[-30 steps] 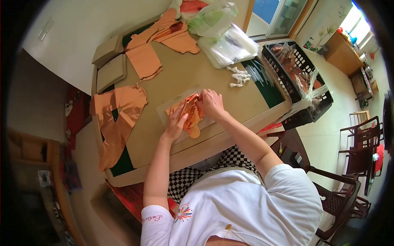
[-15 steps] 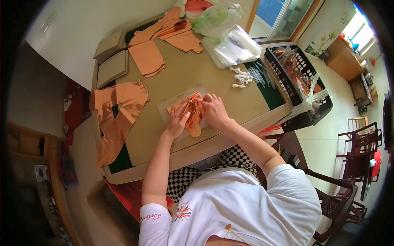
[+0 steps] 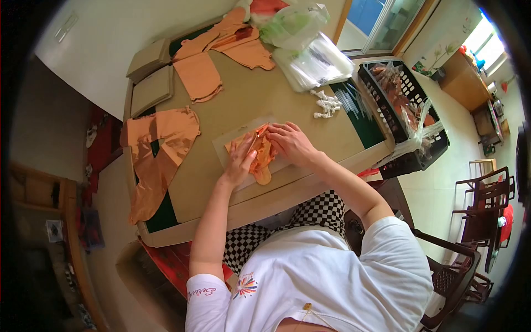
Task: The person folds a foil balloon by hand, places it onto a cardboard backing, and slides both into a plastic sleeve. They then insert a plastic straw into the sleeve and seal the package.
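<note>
The crinkled copper-coloured foil piece shines glossy and metallic on a thin matt translucent plastic sheet. The desk wears matt tan card. The black plastic lattice crate holds glossy clear film.

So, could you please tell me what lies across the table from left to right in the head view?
Large copper foil sheet → left hand → small copper foil piece → right hand → white plastic bits → black basket.
</note>
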### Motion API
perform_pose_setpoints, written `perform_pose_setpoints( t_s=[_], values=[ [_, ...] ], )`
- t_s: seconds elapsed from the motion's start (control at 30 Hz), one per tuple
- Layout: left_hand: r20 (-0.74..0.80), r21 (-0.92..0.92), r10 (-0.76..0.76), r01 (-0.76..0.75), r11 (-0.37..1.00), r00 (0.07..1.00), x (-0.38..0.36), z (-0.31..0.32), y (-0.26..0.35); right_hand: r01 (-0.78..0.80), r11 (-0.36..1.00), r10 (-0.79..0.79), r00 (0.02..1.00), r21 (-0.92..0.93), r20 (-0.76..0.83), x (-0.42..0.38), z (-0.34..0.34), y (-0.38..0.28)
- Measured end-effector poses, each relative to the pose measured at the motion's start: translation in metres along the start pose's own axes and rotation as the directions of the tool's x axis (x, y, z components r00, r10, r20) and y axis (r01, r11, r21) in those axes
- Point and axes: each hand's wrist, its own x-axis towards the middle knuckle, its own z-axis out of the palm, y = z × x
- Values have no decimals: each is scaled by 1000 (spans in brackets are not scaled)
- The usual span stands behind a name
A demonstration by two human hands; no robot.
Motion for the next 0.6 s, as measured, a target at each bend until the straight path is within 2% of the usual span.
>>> perform_pose_setpoints(
  t_s=[0.23,0.6],
  values=[
    [21,-4,25,-25,1000,999,3,-1,-9,92,992,-91,996,-87,15,3,2,9],
    [5,20,13,-14,1000,1000,2,-1,-3,155,987,-151,985,-45,86,-17,-5,8]
  ],
)
